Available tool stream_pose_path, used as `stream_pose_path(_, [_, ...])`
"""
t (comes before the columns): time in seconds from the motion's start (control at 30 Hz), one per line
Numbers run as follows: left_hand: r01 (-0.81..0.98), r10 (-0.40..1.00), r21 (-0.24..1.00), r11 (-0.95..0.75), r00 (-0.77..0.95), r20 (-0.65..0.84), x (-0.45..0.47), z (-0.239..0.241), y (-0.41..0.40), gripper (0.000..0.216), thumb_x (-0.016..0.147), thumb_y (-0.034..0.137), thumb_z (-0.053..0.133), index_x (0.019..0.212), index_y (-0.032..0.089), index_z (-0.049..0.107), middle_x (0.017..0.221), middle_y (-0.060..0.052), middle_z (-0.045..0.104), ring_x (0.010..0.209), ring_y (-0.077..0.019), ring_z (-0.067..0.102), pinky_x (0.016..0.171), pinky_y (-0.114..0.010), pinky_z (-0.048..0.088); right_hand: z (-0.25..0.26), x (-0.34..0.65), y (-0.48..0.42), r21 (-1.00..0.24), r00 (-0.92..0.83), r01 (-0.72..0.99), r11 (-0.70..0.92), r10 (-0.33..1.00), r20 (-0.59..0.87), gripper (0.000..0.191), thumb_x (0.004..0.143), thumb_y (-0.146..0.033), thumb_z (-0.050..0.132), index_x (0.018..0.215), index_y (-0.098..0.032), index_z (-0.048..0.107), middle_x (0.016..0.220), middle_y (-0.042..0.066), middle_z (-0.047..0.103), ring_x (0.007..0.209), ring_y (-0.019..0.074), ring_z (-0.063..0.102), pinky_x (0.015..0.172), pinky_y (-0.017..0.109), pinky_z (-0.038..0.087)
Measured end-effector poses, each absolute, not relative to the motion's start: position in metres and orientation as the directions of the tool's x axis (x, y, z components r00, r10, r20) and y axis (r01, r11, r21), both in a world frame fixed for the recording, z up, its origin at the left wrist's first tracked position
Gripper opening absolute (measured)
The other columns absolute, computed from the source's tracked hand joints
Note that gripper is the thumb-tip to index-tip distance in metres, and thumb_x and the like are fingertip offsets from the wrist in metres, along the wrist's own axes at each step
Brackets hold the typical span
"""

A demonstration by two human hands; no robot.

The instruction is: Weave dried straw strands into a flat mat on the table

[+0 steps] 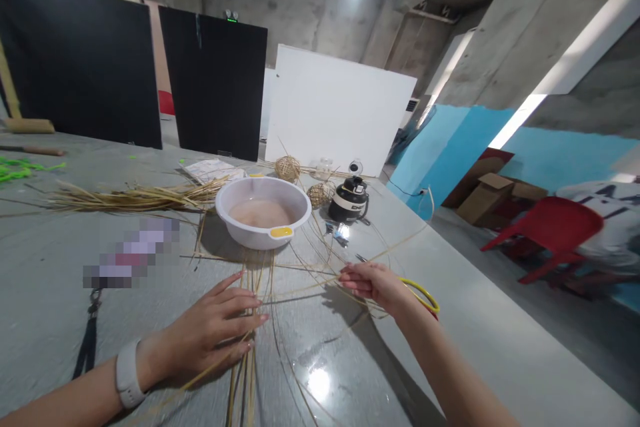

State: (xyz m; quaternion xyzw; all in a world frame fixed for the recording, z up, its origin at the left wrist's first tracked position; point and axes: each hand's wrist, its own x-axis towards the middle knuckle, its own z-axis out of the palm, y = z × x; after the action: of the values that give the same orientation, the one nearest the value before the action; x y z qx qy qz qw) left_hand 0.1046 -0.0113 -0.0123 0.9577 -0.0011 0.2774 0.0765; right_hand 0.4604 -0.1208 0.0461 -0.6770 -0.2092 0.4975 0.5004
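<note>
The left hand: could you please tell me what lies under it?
Thin pale strips lie flat on the table under the left hand, running on toward the white basin. How they cross beneath the palm is hidden.

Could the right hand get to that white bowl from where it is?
Probably yes. The right hand pinches thin strips just short of the bowl, and only loose strips lie flat between them, nothing upright. It would likely have to let go of its strips first.
</note>
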Motion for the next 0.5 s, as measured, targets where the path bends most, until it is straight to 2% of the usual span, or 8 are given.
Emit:
stream_pose_path(0.23, [0.042, 0.146, 0.184, -0.982, 0.79, 0.595, 0.105, -0.022, -0.008, 0.037, 0.093, 0.009, 0.053, 0.127, 0.024, 0.059, 0.123, -0.006, 0.068, 0.117, -0.0207, 0.062, 0.12, -0.05, 0.032, 0.043, 0.449, -0.121, -0.885, 0.451, -0.273, -0.377, 0.763, -0.464, 0.015, 0.092, -0.013, 0.062, 0.081, -0.011, 0.072, 0.077, 0.012, 0.076, 0.063, 0.0135, 0.071, 0.06, 0.019, 0.056])
stream_pose_path(0.37, [0.139, 0.264, 0.255, -0.957, 0.783, 0.563, 0.106, -0.028, -0.002, 0.032, 0.095, 0.022, 0.059, 0.127, 0.021, 0.058, 0.111, -0.005, 0.071, 0.105, -0.0229, 0.066, 0.113, -0.052, 0.039, 0.038, 0.442, -0.12, -0.869, 0.435, -0.302, -0.392, 0.754, -0.492, 0.012, 0.09, -0.016, 0.066, 0.08, -0.012, 0.071, 0.077, 0.012, 0.075, 0.063, 0.0145, 0.07, 0.059, 0.02, 0.057])
stream_pose_path(0.5, [0.185, 0.304, 0.282, -0.941, 0.828, 0.47, 0.106, -0.034, 0.005, 0.026, 0.095, 0.027, 0.061, 0.121, 0.023, 0.063, 0.107, -0.004, 0.073, 0.103, -0.0257, 0.066, 0.103, -0.05, 0.046, 0.032, 0.437, -0.119, -0.864, 0.425, -0.29, -0.411, 0.754, -0.501, 0.014, 0.091, -0.015, 0.063, 0.08, -0.012, 0.07, 0.077, 0.013, 0.075, 0.063, 0.0151, 0.07, 0.059, 0.021, 0.058])
